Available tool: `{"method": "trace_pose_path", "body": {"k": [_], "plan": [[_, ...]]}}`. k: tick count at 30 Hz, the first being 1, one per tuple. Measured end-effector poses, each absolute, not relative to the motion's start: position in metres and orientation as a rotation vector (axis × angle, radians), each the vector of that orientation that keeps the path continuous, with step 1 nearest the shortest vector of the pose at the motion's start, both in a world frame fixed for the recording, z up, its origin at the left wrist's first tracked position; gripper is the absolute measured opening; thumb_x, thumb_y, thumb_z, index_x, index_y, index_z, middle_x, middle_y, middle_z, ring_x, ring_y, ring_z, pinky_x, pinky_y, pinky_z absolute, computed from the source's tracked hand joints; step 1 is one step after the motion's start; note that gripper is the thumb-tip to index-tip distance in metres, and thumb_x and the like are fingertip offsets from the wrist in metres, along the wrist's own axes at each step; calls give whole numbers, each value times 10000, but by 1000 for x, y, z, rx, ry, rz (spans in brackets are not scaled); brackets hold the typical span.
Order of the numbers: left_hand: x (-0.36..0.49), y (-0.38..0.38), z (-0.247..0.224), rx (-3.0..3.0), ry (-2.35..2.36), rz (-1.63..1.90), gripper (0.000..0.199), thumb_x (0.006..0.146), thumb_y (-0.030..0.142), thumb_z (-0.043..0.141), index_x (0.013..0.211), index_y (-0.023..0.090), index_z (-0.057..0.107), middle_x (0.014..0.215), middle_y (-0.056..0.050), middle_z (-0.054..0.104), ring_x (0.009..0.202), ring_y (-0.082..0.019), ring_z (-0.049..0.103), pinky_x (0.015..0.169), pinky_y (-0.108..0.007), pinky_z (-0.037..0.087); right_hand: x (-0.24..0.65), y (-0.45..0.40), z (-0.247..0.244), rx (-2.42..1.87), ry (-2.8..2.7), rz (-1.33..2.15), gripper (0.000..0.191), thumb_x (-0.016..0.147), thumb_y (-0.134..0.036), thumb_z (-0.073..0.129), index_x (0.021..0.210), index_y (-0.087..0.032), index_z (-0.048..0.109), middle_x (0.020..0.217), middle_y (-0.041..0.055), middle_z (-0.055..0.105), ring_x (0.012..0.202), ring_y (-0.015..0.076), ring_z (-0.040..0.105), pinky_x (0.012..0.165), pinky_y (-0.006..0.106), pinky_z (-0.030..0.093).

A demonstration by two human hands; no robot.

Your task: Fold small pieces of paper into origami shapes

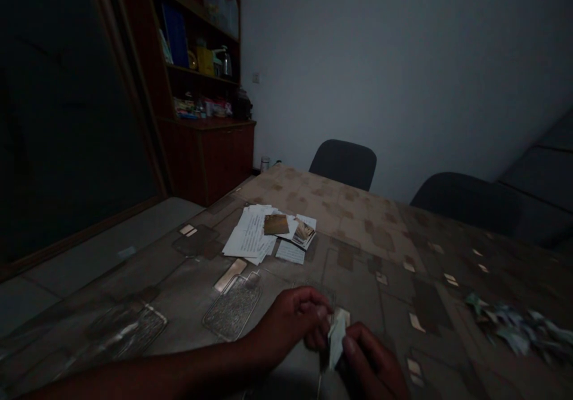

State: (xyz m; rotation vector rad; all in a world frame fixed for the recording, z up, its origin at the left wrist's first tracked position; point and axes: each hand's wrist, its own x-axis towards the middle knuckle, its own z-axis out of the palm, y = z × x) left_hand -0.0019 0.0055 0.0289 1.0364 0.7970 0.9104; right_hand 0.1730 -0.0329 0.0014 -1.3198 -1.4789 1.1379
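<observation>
A pale scrap of paper [336, 337] is pinched right there between the left hand [290, 319] and right hand [369, 358], fingers curled shut on it, above the patterned desk [353, 221]. Torn scraps [514, 331] are heaped to the right; stacked papers [250, 236] lie ahead, a wooden cabinet [201, 149] beyond.

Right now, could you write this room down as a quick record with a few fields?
Left hand: pinching a pale paper slip
Right hand: holding the same slip from the other side
Nearby: a heap of torn scraps, to the right
Table: patterned cover, with a stack of papers
Background: wooden shelf cabinet, dark chair
</observation>
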Motion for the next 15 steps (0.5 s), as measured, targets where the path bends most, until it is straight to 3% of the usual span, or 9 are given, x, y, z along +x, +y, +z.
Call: {"method": "trace_pose_path", "body": {"k": [6, 15], "plan": [[-1, 5, 25, 1071, 808, 860, 282, 651, 327, 768, 789, 123, 632, 629, 16, 606, 550, -108, 562, 581, -249, 435, 175, -31, 6, -1314, -1513, 1140, 413, 882, -552, 509, 682, -200, 589, 620, -24, 532, 602, 150, 501, 577, 215, 399], [-1, 2, 27, 1115, 842, 822, 281, 565, 200, 761, 799, 135, 617, 655, 38, 574, 580, -87, 496, 572, -217, 354, 172, -32, 7, -1286, -1566, 1061, 469, 896, -597, 444, 655, -221, 588, 617, 7, 580, 592, 179, 547, 582, 245, 448]]}}
